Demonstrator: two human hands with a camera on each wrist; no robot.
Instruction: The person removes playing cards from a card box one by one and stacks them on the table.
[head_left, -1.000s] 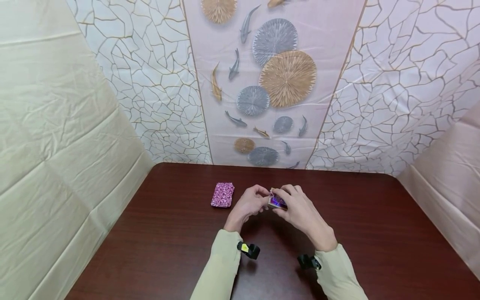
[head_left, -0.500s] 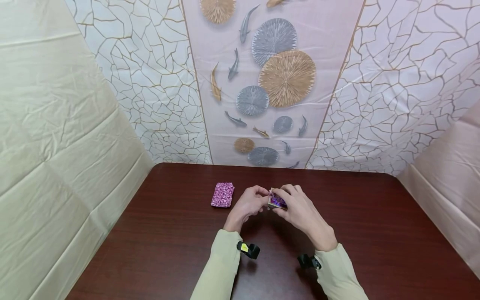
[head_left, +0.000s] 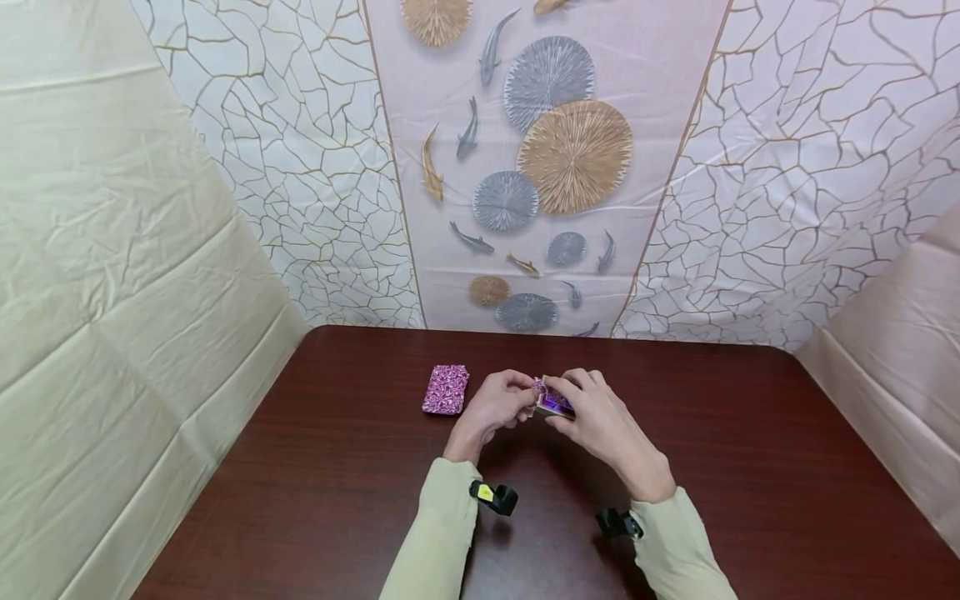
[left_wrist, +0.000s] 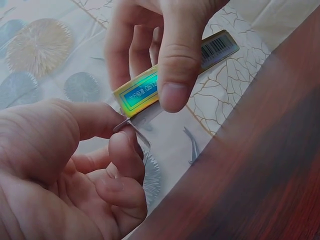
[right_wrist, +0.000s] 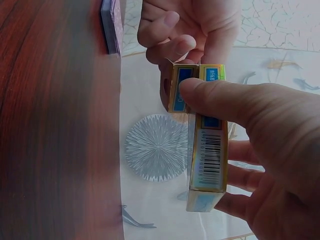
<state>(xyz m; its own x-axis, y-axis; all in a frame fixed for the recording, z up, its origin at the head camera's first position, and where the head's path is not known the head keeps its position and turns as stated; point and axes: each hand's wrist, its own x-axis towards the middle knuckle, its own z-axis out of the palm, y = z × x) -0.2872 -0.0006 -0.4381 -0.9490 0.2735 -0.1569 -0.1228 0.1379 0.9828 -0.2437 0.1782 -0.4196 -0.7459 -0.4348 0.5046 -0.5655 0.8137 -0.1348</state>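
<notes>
A small, shiny playing-card box [head_left: 556,403] is held up off the table between both hands. My right hand [head_left: 603,421] grips it, thumb across one narrow side and fingers on the opposite side. That side carries a barcode [right_wrist: 209,157] in the right wrist view. My left hand [head_left: 491,408] pinches the end flap [right_wrist: 181,89] between thumb and forefinger. In the left wrist view its fingertips [left_wrist: 125,150] sit right at the box's end, on a thin folded edge. The flap stands swung out to the side; the box's inside is hidden.
A pink patterned deck of cards [head_left: 446,389] lies on the dark red-brown table [head_left: 360,492], left of my left hand. Patterned cloth [head_left: 517,275] hangs behind the table's far edge. A black strap with a camera [head_left: 495,497] is on each wrist.
My left hand has drawn slightly left, pulling the flap outward from the box's end. My right hand and the deck of cards have stayed in place.
</notes>
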